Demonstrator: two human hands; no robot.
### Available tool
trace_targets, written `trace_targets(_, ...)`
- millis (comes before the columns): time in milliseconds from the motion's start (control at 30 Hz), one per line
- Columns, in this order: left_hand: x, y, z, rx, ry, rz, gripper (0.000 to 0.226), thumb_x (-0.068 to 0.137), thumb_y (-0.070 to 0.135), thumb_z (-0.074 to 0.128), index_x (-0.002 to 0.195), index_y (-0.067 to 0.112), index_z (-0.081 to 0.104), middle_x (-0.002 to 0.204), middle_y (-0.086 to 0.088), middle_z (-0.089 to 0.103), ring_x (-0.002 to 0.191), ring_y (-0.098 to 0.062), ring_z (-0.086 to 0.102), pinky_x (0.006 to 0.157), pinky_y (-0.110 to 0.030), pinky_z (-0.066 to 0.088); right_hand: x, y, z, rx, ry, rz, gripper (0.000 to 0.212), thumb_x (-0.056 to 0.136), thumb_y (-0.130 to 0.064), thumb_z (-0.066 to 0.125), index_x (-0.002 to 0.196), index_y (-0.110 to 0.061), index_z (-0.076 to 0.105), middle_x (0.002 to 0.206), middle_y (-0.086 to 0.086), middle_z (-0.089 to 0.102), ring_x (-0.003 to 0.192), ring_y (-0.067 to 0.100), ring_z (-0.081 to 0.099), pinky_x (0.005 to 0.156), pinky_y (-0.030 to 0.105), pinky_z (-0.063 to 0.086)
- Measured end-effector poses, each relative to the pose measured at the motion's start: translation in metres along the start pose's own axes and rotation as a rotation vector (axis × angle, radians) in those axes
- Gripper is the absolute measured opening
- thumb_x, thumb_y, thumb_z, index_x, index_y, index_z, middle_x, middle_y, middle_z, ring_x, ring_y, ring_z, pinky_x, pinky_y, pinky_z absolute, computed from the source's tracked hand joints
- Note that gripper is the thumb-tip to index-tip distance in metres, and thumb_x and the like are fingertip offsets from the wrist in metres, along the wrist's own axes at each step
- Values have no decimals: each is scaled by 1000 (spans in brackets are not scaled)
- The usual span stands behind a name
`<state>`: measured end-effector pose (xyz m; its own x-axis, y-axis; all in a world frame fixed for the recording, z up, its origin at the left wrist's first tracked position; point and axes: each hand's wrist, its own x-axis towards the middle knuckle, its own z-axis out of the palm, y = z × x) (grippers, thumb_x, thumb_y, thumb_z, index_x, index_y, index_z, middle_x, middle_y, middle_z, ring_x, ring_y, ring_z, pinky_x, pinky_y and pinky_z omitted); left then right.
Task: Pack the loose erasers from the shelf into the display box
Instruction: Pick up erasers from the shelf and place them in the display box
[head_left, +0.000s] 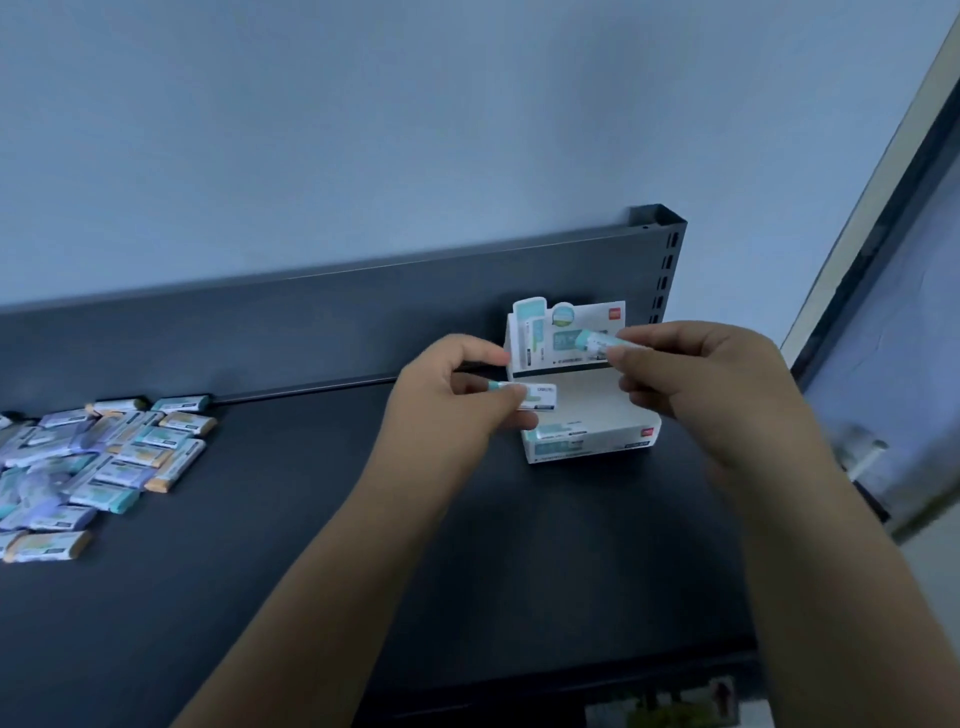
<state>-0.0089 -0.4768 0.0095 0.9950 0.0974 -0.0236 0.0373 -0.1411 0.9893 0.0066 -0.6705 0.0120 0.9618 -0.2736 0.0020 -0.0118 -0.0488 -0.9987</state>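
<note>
A white and teal display box (592, 441) stands on the dark shelf (322, 519) with its printed back flap upright. My left hand (452, 405) pinches a wrapped eraser (535, 397) with a teal end, just left of the box opening. Above the box, my right hand (706, 384) pinches a second teal-ended eraser (597, 340) in front of the flap. Several loose wrapped erasers (104, 457), with teal, orange or purple ends, lie in a heap at the shelf's left.
The shelf's dark back panel (311, 327) rises behind the box, ending in a slotted upright post (667, 260) at the right. A pale wall lies beyond. A window or door frame (883, 312) stands at the far right.
</note>
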Motion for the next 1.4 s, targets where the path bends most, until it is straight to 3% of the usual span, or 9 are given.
trace_targets(100,10,-2,18,161,-47,46,10,86,8,76,89,18,76,77,-4,76,72,-17,76,61,-23,51,9,0,-9,-89,-86,10,15,79,-18,85,93,-17,80,82,5,78,83,25,75,83,38,64)
trace_targets(233,22,-9,37,430,-15,126,9,81,25,82,86,30,77,79,7,73,75,-12,71,71,-34,61,20,1,-16,-164,-156,-13,13,78,-18,86,89,-19,80,81,5,78,87,30,74,83,42,63)
trace_targets(333,27,-11,42,539,-3,137,7,80,36,79,83,35,73,76,12,68,73,-7,66,76,-38,59,26,5,-18,-197,-187,-11,12,76,-18,87,86,-20,80,82,5,78,88,29,74,85,46,62)
trace_targets(533,32,-4,35,891,-66,215,11,85,49,72,86,39,67,90,21,65,101,-8,50,100,-45,42,36,10,-18,-228,-239,-13,10,76,-19,87,84,-23,80,80,0,77,85,24,74,85,46,62)
trace_targets(700,38,-3,27,958,-177,243,10,88,46,70,91,37,66,92,22,62,107,-10,45,101,-45,41,38,12,-16,-234,-251,-22,10,78,-19,86,86,-22,80,81,2,77,86,27,74,85,47,62)
trace_targets(833,45,-4,24,983,-277,283,9,88,45,70,93,37,70,112,21,62,122,-14,41,107,-47,39,38,13,-14,-240,-249,-32,9,78,-19,86,84,-23,80,79,1,77,83,24,74,83,41,62)
trace_targets(1000,46,-2,22,1025,-301,305,11,90,38,72,97,33,77,129,24,54,132,-14,26,112,-31,27,37,14,-12,-296,-218,-56,11,78,-22,85,87,-25,79,75,-2,75,70,15,71,70,30,57)
trace_targets(1267,45,3,26,1113,-377,300,30,92,35,68,123,36,69,134,24,52,131,-13,26,116,-40,30,36,14,-15,-345,-207,-10,21,82,-15,82,100,-26,78,88,-6,73,61,14,68,58,22,52)
trace_targets(1400,44,0,27,1115,-394,305,22,93,40,64,113,37,72,132,24,54,132,-13,27,115,-45,31,35,15,-15,-352,-215,-13,22,83,-13,81,100,-26,78,89,-7,72,59,14,67,56,20,50)
